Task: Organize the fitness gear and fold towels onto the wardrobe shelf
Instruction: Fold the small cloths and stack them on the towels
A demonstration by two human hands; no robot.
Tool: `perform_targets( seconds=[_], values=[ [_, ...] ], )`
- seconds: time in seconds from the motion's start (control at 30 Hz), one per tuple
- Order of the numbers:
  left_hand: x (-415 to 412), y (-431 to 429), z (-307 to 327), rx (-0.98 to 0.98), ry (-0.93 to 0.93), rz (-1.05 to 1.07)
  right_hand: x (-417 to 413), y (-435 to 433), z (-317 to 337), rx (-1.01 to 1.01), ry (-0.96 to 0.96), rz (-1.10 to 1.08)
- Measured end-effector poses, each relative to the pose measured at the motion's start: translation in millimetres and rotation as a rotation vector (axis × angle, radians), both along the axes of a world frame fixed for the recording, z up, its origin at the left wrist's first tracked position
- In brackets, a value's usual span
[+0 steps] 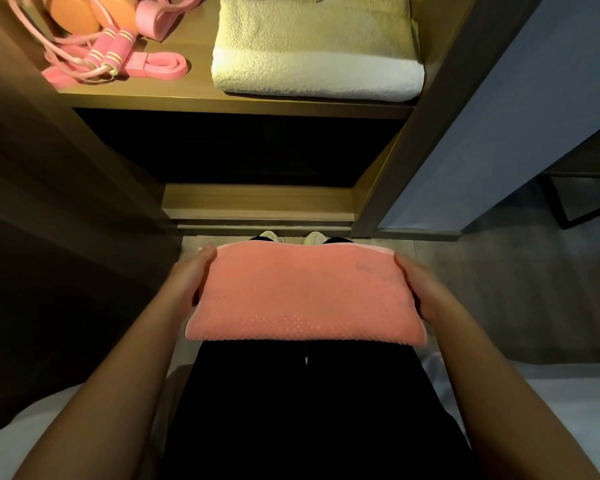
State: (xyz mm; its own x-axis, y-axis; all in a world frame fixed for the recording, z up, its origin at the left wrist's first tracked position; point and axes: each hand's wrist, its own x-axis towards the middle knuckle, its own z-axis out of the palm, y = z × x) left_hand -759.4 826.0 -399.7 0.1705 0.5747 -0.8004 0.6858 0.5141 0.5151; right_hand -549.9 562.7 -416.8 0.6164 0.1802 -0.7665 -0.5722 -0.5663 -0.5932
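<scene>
Towel (305,292): folded flat, coral pink, dimpled.

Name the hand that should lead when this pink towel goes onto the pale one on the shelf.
Right, probably. The left hand and right hand each hold an end of the pink towel, but the pale towel lies at the right of the shelf; jump rope and bands fill its left.

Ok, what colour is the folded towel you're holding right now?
Salmon pink towel, with a dotted weave near its closer edge, held between left hand and right hand. Head view, the only one.
</scene>
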Motion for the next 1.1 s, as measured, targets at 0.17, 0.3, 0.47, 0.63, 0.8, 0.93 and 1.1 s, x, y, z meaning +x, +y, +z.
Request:
perform_targets(
  seconds=[0.17, 0.3, 0.47, 0.63, 0.8, 0.93, 1.1],
  values=[
    [-23.6, -12.0, -3.8, 0.037, -0.004, -0.197, -15.7, -11.1, 3.5, -0.093, -0.009, 0.093],
    [-38.7, -7.5, -11.8, 0.416, 0.059, -0.306, -23.5, -11.2, -2.1, -0.249, -0.376, 0.257],
    [-41.8, -7.7, -7.3, 0.128, 0.02, -0.258, -21.7, -15.3, 14.6, -0.178, -0.098, 0.244],
    [-55.2, -20.0, -16.1, 0.204, 0.076, -0.324, -37.9, -30.3, 16.5, -0.236, -0.267, 0.331],
    [-64.6, -19.3, -12.2, 0.251, 0.054, -0.38, -43.9, -36.5, 22.1, -0.212, -0.332, 0.326],
    [-75.3, -25.7, -12.2, 0.292, 0.103, -0.433, -47.8, -45.2, 18.7, -0.257, -0.314, 0.387],
    [-80.1, -29.6, -15.4, 0.198, 0.063, -0.365, -47.6, -50.1, 19.5, -0.23, -0.108, 0.385]
  ],
)
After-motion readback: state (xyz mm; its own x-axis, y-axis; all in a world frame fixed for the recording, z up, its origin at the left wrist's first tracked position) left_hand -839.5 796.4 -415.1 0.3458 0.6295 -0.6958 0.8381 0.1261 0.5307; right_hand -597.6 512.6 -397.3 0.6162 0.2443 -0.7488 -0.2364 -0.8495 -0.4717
